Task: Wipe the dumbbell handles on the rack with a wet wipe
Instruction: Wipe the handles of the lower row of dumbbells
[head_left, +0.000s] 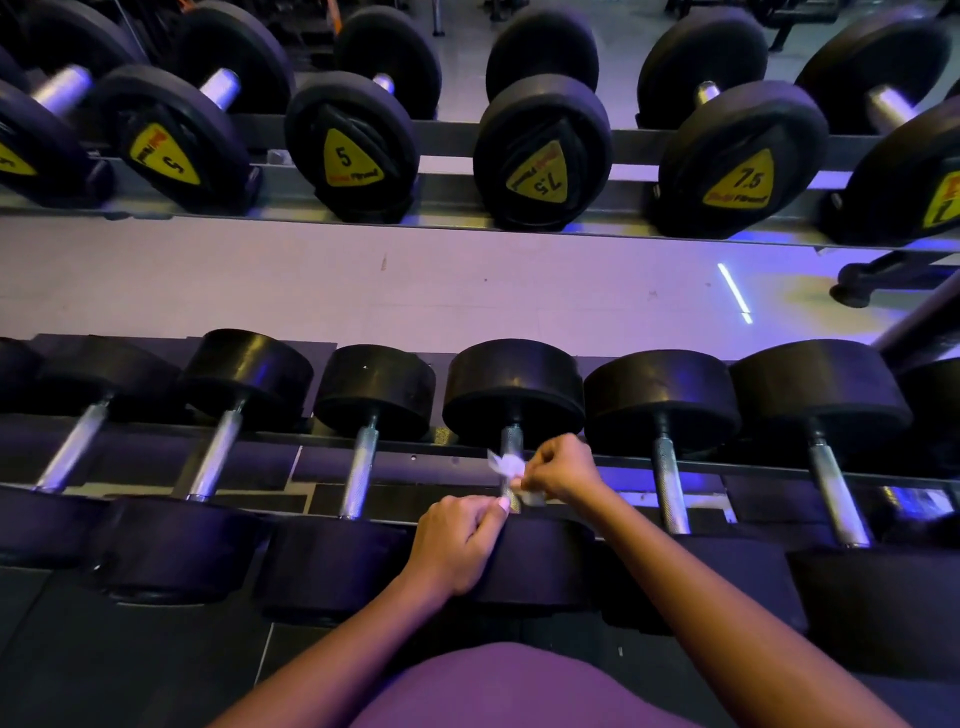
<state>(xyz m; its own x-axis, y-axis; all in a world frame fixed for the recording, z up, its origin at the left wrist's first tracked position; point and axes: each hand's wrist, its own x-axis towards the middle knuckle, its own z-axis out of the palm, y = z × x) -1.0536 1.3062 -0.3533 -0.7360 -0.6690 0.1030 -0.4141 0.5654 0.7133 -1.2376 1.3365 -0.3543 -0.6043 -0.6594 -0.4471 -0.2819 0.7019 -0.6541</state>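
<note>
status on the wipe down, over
Right hand grips wipe against the middle handle. Left hand pinches handle's near end. Nothing in the way.

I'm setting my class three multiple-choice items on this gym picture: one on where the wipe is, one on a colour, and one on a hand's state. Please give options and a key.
1. Where is the wet wipe?
A. On a top-row dumbbell
B. Round a near-row handle
C. On the floor

2. What colour are the top-row weight labels?
A. Yellow
B. Green
C. White

3. What is the right hand doing?
A. Lying flat and open
B. Gripping the wipe
C. Lifting a dumbbell

Key:
1 B, the white wipe wraps the steel handle.
2 A, the 5 and 7.5 tags are yellow.
3 B, its fingers curl round the wipe.
</note>
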